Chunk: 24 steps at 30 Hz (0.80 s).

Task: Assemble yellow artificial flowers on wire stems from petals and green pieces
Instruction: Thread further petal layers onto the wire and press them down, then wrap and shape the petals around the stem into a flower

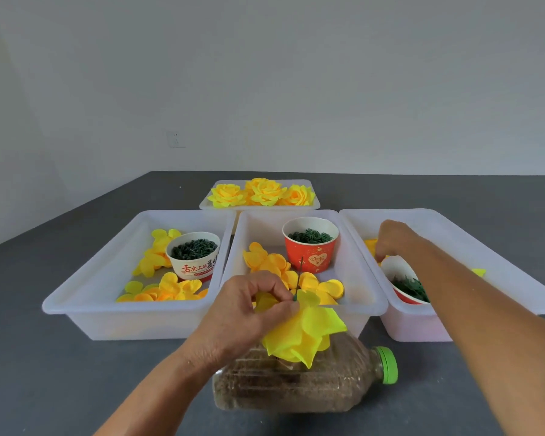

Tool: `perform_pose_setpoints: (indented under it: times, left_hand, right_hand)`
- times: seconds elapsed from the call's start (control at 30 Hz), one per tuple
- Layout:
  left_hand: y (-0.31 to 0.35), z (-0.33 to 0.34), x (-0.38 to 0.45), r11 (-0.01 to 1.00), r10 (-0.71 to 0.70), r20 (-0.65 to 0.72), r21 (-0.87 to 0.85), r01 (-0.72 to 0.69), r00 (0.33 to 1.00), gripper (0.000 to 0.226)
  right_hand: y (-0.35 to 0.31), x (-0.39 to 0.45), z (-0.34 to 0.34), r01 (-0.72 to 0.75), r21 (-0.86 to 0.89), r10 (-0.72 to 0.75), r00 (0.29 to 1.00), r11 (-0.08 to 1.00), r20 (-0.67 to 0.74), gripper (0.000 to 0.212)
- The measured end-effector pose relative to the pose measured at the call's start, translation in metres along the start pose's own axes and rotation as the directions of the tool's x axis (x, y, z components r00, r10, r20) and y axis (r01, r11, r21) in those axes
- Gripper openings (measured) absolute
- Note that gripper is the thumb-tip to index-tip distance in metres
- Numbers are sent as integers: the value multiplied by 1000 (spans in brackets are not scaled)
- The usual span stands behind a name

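A half-built yellow flower point(306, 335) is sitting just in front of the middle tray point(356, 272), its petals fanning over a plastic bottle point(296, 385) that is lying on its side on the dark bench point(44, 372), green cap point(387, 365) pointing right. The left hand point(249, 309) is pinching the flower at its top between thumb and forefinger, where a thin green wire stem point(299, 278) is standing up. Inside the middle tray, loose yellow petals point(271, 262) are lying beside a red paper cup point(312, 250) of dark green rings. The right hand point(390, 240) is reaching into the tray right of the middle one point(485, 240), fingers curled down onto yellow petals; whether it is gripping any cannot be told. Nearer in that tray, a cup of green pieces point(406, 284) is tilting. Left of the middle tray, another tray point(107, 262) is holding petals and a white cup point(192, 256) of dark green pieces. Behind the middle tray, a smaller tray point(312, 187) is holding finished yellow flowers point(261, 193).
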State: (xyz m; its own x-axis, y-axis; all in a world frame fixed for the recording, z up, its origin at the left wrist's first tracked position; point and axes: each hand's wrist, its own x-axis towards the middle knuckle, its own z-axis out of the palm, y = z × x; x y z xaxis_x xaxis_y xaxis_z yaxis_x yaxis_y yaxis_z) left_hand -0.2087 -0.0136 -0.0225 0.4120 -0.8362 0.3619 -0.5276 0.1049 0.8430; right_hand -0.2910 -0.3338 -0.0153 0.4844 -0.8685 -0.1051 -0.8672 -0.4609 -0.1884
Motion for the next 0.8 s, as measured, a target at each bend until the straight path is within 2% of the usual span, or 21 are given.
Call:
perform_pose_setpoints:
  times: [0.1,0.27,0.4,0.53,0.67,0.8]
  left_hand:
    - [1,-1,-1,1000,9,5,-3,-9,1000,9]
    - [2,-1,-3,1000,9,-5,-11,-9,1000,9]
    - [3,-3,-5,999,26,-1,20,-26,1000,9]
    - [2,-3,-4,999,35,-8,41,-35,999,8]
    - [2,-3,-4,998,44,-12,33,-44,999,10]
    - [1,-3,-5,999,39,-14,35,-38,999,9]
  right_hand:
    - [0,8,10,-2,-68,5,999,998,45,33]
    - [-3,8,15,-3,-50,-2,996,999,-94,21]
    - [-3,9,22,-27,61,42,963,998,-265,17]
    - [2,12,19,-18,286,143,896,958,-420,11]
    - [11,8,8,57,513,244,831,856,-499,38]
    - [17,-3,-5,166,582,279,752,796,-597,30]
